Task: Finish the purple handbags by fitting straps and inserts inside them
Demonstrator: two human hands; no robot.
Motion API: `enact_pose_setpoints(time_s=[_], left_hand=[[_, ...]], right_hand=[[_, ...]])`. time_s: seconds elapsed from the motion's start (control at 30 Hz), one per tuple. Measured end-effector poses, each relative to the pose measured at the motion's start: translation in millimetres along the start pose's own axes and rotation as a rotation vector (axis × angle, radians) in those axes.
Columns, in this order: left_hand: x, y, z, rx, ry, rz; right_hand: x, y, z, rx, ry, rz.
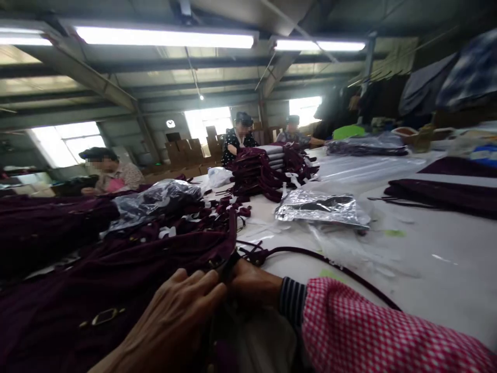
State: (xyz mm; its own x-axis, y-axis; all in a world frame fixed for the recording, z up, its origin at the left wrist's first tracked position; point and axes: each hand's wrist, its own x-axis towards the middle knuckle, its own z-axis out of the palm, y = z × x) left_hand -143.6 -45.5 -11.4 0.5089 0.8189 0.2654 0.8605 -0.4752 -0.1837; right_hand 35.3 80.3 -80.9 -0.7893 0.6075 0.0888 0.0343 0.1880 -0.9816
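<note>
A dark purple fabric piece, which looks like a bag (155, 259), lies in front of me with a metal buckle (104, 317) on its surface. My left hand (180, 305) is closed at its right-hand edge, knuckles up and fingers curled over the fabric. Right beside it, my right hand (254, 282) is closed at the same edge, by a short dark strip (230, 263). Its fingertips are hidden. A thin purple strap (330, 260) arches from near my right hand over the table and behind my sleeve.
The white table (438, 259) carries a stack of purple bags (252, 171), a silvery plastic packet (322, 207), small purple straps (221, 210) and another purple bag (446, 189) at right. Clear plastic (159, 197) lies at left. Several people sit or stand beyond the table.
</note>
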Motion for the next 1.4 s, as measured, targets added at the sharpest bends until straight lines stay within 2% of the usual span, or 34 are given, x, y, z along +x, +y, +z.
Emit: enact_pose_setpoints(time_s=[0.07,0.13,0.17,0.23,0.3,0.37,0.43,0.5,0.63,0.77,0.87,0.93,1.0,1.13,1.2,1.27,1.33,1.4], left_hand=[[-3,5,-9.8,-0.018,-0.068,0.07],[-4,9,-13.0,-0.044,-0.112,0.074],[-4,10,-12.3,-0.058,-0.145,0.062],[1,13,-6.8,-0.082,-0.216,0.03],[10,17,2.6,-0.103,-0.278,-0.002],[18,20,13.3,-0.111,-0.292,-0.038],[22,21,23.0,-0.109,-0.243,-0.039],[22,20,30.5,-0.09,-0.122,0.016],[19,17,36.3,-0.019,0.049,0.078],[21,19,31.8,0.158,0.104,0.123],[24,20,32.5,0.313,0.093,0.197],[28,16,36.3,0.324,0.064,0.259],[35,10,38.6,0.281,0.016,0.255],[61,-1,26.9,0.266,-0.013,0.103],[75,0,18.8,0.292,-0.055,0.009],[83,4,18.6,0.323,-0.101,-0.065],[83,5,29.3,0.363,-0.048,-0.022],[75,0,45.5,0.376,0.097,0.116]], right_hand=[[-3,0,-2,-0.33,0.055,0.022],[-8,-2,-3,-0.673,0.171,0.046],[-11,-4,-4,-0.772,0.196,0.043],[-17,-9,-9,-0.772,0.122,0.004],[-27,-15,-19,-0.598,-0.036,-0.023],[-41,-21,-30,-0.45,-0.15,-0.034],[-58,-27,-38,-0.437,-0.189,-0.037],[-73,-31,-39,-0.526,-0.198,-0.056],[-83,-28,-24,-0.747,-0.14,-0.109],[-80,-22,-14,-0.983,-0.141,-0.186],[-75,-19,-14,-1.191,-0.117,-0.258],[-65,-15,-16,-1.245,-0.082,-0.265],[-48,-10,-18,-1.246,-0.002,-0.232],[-10,4,-17,-1.203,0.146,-0.184],[1,12,-15,-1.189,0.172,-0.187],[4,18,-14,-1.151,0.204,-0.224],[5,24,-13,-1.08,0.25,-0.281],[4,29,-13,-1.033,0.284,-0.329]])
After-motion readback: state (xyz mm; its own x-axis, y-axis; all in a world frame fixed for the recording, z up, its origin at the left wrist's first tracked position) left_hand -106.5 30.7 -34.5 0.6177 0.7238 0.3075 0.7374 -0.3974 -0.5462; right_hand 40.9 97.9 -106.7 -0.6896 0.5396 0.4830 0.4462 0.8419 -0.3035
